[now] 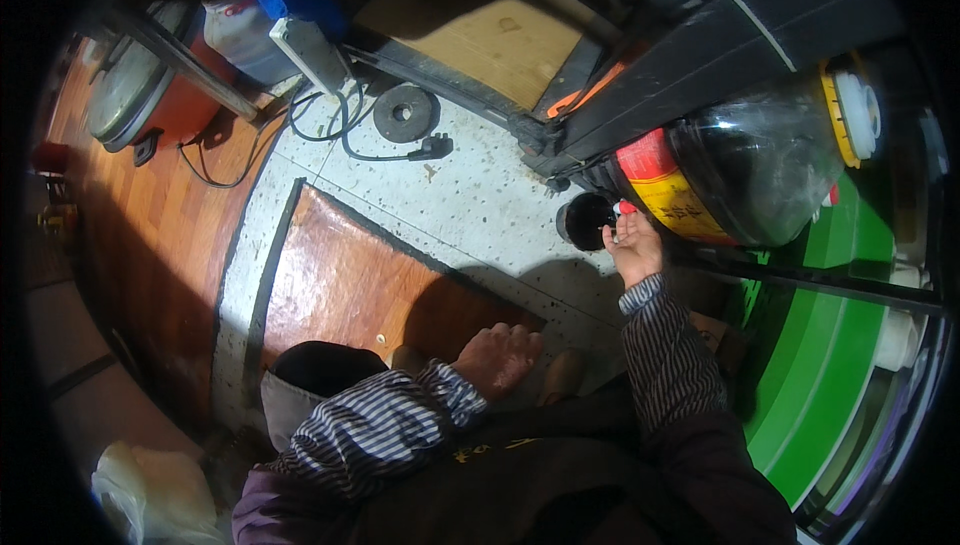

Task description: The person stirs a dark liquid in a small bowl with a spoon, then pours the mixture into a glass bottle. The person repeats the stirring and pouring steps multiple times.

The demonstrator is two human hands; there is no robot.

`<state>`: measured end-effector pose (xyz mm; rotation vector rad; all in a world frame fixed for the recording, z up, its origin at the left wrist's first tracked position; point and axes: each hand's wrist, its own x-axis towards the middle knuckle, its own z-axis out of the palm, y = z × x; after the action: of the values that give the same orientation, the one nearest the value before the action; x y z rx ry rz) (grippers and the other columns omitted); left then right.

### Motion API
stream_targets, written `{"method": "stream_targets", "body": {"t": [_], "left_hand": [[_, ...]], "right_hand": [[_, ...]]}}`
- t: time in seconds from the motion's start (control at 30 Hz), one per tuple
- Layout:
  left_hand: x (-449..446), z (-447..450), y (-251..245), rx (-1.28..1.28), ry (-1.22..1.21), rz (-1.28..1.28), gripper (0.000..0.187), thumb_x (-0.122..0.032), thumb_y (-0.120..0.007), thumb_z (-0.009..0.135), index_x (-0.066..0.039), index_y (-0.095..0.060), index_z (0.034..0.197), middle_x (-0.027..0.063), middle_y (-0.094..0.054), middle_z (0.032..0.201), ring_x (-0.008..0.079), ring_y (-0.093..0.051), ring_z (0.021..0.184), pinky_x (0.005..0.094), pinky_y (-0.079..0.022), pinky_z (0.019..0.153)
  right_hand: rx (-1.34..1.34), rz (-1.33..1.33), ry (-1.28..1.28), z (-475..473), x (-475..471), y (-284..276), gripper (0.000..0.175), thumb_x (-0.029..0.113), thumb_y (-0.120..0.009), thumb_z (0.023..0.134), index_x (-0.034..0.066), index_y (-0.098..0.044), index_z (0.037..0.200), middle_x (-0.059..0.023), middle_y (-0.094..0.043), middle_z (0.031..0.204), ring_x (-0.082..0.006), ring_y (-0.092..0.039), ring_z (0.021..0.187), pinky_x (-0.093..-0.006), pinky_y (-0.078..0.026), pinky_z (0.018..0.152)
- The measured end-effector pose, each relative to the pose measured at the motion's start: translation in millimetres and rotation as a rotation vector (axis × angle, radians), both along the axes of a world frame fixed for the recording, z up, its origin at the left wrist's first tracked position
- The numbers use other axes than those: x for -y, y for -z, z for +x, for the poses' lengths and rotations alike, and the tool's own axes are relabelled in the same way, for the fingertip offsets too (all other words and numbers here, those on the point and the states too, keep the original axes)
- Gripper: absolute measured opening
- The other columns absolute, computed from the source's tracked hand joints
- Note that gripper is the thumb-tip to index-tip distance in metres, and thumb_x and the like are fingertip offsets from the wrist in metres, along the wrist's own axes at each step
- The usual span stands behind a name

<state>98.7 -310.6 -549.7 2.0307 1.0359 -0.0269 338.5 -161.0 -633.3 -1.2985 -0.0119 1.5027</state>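
Observation:
My right hand [636, 246] reaches over the rim of a dark round container [568, 226] on the floor. Its fingertips meet a small red and white piece [624, 207], perhaps a tap or cap, while the thumb stands apart. Whether the fingers grip that piece is unclear. Right beside it is a large plastic jug [750, 170] of dark liquid, with a red and yellow label and a white lid [856, 117] in a yellow collar. My left hand [499, 357] is curled into a loose fist near my lap, back upward, with nothing visible in it.
A dark beam [697, 72] slants above the container. On the speckled floor lie a black disc [406, 113] with a central hole and a cable plug [433, 147]. A red electric pan [169, 106] stands at left, a green panel [810, 350] at right, and a plastic bag [154, 492] at lower left.

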Motion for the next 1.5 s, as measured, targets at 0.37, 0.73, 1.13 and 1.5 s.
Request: {"method": "stream_targets", "body": {"t": [0.37,0.73,1.13,1.5], "left_hand": [[-15.1,13.7,33.8,0.063,-0.169,-0.199,0.032,-0.02,-0.05,0.086,0.0,-0.049,0.111,0.0202,-0.055,0.104,0.0345,-0.055,0.097,0.0404,-0.047,0.08],[-99.7,65.4,145.8,0.298,-0.751,-0.287,0.028,-0.025,-0.057,0.081,-0.001,-0.061,0.096,0.0198,-0.064,0.09,0.0337,-0.061,0.088,0.0396,-0.048,0.076],[-133.0,127.9,195.7,0.403,-1.156,-0.158,0.03,-0.015,-0.069,0.068,-0.002,-0.05,0.087,0.0194,-0.057,0.083,0.0357,-0.056,0.083,0.0408,-0.046,0.071],[-131.8,107.9,207.8,0.372,-1.114,-0.2,0.019,-0.006,-0.058,0.068,-0.001,-0.051,0.085,0.019,-0.059,0.078,0.0367,-0.058,0.079,0.0409,-0.047,0.07]], "right_hand": [[0.412,-0.343,0.203,14.3,34.4,30.3,0.02,0.019,-0.06,0.082,0.0162,-0.06,0.102,0.0011,-0.059,0.111,-0.014,-0.051,0.106,-0.0343,-0.036,0.077],[0.522,-0.231,0.073,47.2,6.1,97.5,0.022,0.028,-0.064,0.085,0.0113,-0.063,0.099,0.0051,-0.051,0.08,-0.0059,-0.042,0.07,-0.0252,-0.032,0.061],[1.215,0.042,-0.475,53.3,43.0,91.6,0.028,0.025,-0.05,0.092,0.0039,-0.067,0.099,-0.005,-0.063,0.084,-0.0157,-0.057,0.077,-0.0286,-0.044,0.072],[0.782,0.21,-0.262,21.8,41.0,67.3,0.021,0.017,-0.05,0.09,0.0003,-0.062,0.094,-0.0031,-0.06,0.067,-0.0111,-0.054,0.065,-0.0256,-0.043,0.066]]}}
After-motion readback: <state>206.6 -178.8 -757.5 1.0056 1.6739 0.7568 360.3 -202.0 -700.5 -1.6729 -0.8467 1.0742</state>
